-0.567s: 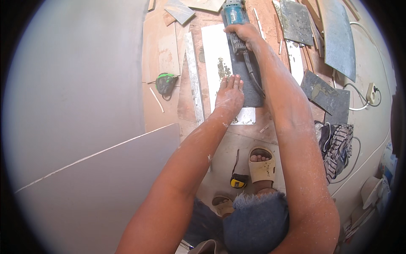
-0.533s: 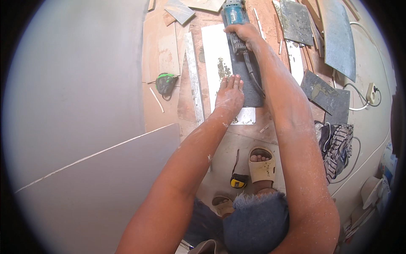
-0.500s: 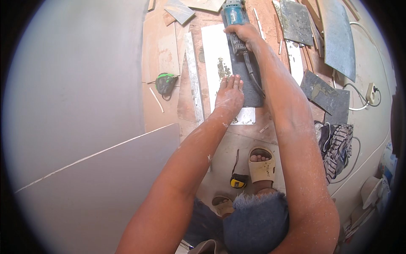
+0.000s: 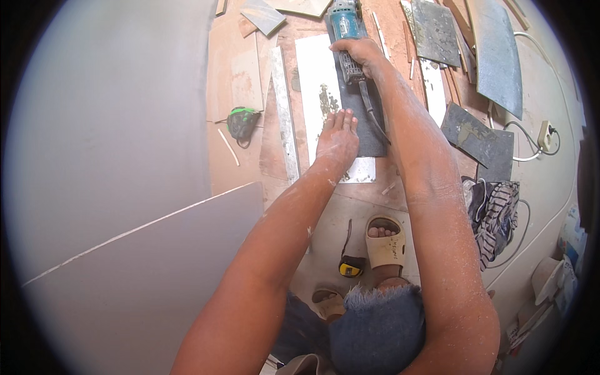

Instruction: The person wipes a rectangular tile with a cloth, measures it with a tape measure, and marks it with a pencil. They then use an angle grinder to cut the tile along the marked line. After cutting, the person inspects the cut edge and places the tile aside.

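Observation:
A teal and black angle grinder (image 4: pixel 345 26) is at the top middle, above a dark grey strip of tile (image 4: pixel 373 142). Wrapped round its body is my right hand (image 4: pixel 364 55), and its cord trails back toward me along the strip. Its front end runs out at the upper edge, so the disc cannot be made out. My left hand (image 4: pixel 338 137) lies flat with fingers stretched, pressing where the dark strip meets a white board (image 4: pixel 312 72) with dark blotches. The board lies under the strip and shows at its near end.
To the left are a green and black tape measure (image 4: pixel 242 124) and a pale straight bar (image 4: pixel 285 119). A yellow tape measure (image 4: pixel 351 267) rests by my sandal (image 4: pixel 385 242). Tile offcuts (image 4: pixel 476 134), a socket block (image 4: pixel 546 135) with cords and striped cloth (image 4: pixel 498 215) lie right.
The view has shifted very slightly. Both hands and the grinder keep the same places on the strip.

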The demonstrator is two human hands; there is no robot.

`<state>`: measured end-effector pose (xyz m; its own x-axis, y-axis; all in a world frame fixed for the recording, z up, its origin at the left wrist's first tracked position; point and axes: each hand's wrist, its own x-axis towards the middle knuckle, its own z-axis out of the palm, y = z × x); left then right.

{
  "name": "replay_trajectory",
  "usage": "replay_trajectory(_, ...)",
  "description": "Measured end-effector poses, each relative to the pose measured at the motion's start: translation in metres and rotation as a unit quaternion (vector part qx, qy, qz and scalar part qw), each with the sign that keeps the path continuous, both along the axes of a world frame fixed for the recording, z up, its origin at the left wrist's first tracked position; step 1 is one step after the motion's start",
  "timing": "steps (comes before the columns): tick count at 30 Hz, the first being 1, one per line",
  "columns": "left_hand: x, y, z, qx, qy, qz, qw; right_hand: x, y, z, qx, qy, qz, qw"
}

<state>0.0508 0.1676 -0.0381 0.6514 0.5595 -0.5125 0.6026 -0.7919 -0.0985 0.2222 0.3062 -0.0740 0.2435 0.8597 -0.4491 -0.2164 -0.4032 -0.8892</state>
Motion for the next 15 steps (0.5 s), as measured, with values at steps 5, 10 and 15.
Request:
replay_trajectory(5, -0.001, -0.001, -0.001, 0.009, -0.010, 0.004, 1.000, -0.002, -0.007, 0.008, -0.003, 0.013, 0.004, 1.000)
replay_trajectory(10, 0.000, 0.000, -0.004, 0.003, -0.015, 0.005, 1.000, -0.002, -0.009, 0.001, 0.006, 0.013, -0.005, 1.000)
replay_trajectory(15, -0.001, 0.001, -0.002, -0.007, -0.013, 0.014, 1.000, -0.004, -0.013, 0.004, -0.010, 0.005, -0.001, 1.000)
